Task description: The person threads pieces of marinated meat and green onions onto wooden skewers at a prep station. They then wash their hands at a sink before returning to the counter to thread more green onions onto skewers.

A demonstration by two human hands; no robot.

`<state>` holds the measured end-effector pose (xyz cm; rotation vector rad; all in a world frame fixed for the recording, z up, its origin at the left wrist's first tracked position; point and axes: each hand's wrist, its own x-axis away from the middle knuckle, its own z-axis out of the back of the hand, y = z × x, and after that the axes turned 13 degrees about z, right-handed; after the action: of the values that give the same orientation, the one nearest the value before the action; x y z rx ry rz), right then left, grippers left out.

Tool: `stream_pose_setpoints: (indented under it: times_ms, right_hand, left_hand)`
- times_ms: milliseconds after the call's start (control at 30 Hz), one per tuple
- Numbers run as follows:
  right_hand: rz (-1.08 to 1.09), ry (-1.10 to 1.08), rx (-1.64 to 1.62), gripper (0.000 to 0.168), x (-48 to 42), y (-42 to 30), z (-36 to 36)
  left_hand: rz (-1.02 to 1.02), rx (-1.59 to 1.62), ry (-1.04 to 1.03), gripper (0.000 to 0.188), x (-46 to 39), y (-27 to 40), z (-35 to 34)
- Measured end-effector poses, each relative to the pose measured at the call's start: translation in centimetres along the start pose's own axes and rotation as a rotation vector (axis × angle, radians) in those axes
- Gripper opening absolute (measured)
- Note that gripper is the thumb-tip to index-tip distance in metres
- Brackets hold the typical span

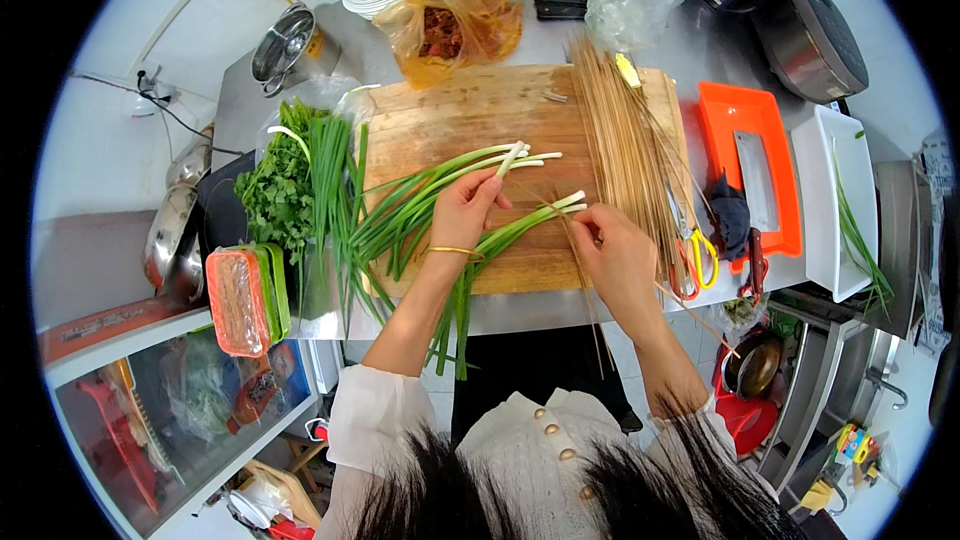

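Observation:
My left hand (466, 211) grips a scallion (511, 157) near its white end, thumb and fingers closed. Between the thumb and fingertips of my right hand (616, 246) is a thin tan strand (561, 211) of dried plant fibre, which crosses other scallions (517, 228) just below their white ends. More green scallions (420, 204) lie on the wooden cutting board (465, 101), left of my left hand. Along the board's right side runs a bundle of long tan strands (619, 142). Whether the crossing strand loops around the stalks I cannot tell.
Coriander (281, 184) and chives (328, 165) are piled at the left. Scissors (703, 259) lie at the bundle's lower right. An orange tray (787, 187) holds a cleaver (756, 176), beside a white tray (814, 195). A bag of red-brown food (442, 34) touches the board's back edge.

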<state>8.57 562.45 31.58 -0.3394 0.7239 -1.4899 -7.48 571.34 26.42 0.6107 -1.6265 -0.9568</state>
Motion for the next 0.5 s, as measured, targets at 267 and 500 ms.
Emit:
stream_pose_setpoints:
  times_ms: [267, 500]
  right_hand:
    - [-0.023, -0.042, 0.016, 0.009, -0.02, -0.46, 0.00]
    - [-0.051, -0.067, 0.007, 0.009, 0.11, -0.54, 0.19]
  left_hand:
    - [0.012, 0.004, -0.009, 0.020, 0.28, -0.16, 0.34]
    - [-0.020, -0.064, 0.098, 0.019, 0.93, -0.40, -0.26]
